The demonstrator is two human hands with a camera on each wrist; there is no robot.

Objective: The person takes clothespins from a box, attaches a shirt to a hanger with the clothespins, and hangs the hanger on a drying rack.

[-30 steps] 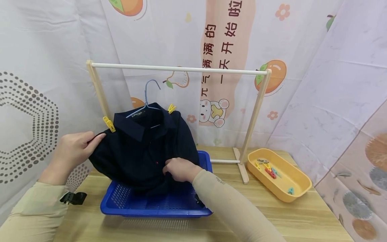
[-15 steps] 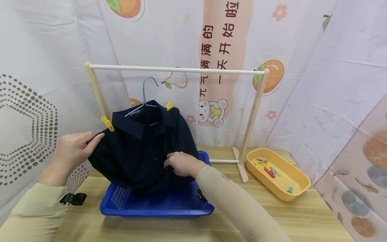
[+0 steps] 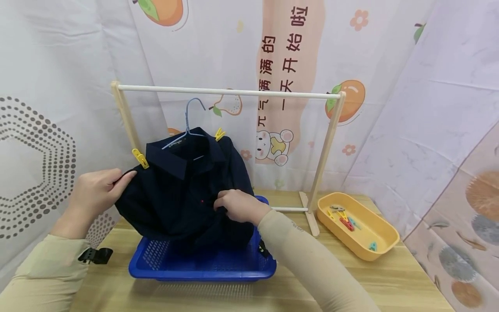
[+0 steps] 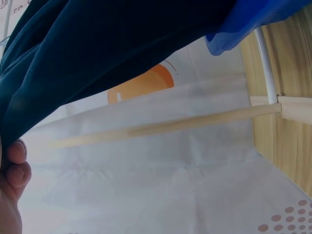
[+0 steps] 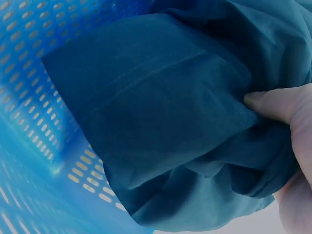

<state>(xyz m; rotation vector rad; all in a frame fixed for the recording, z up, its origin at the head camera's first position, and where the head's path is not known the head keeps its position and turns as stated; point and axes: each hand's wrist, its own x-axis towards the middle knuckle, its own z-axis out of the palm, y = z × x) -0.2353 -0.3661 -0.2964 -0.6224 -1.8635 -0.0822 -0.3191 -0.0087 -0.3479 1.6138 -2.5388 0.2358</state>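
Note:
A dark navy collared shirt hangs on a thin blue wire hanger, whose hook points up free of any rod. Yellow clothespins sit on both shoulders, one clothespin at the left and another clothespin at the right. My left hand pinches the shirt's left edge just below the left clothespin. On the other side my right hand grips bunched cloth at the shirt's front; the right wrist view shows its thumb pressed on the folds. The shirt's lower part droops into a blue basket.
Behind the shirt stands a wooden rack with a white top rod. A yellow tray at the right holds several coloured clothespins. Patterned curtains close off the back and sides of the wooden table.
My right hand has risen and shifted slightly right, lifting gathered cloth on that side of the shirt. The left hand keeps its hold, almost unmoved.

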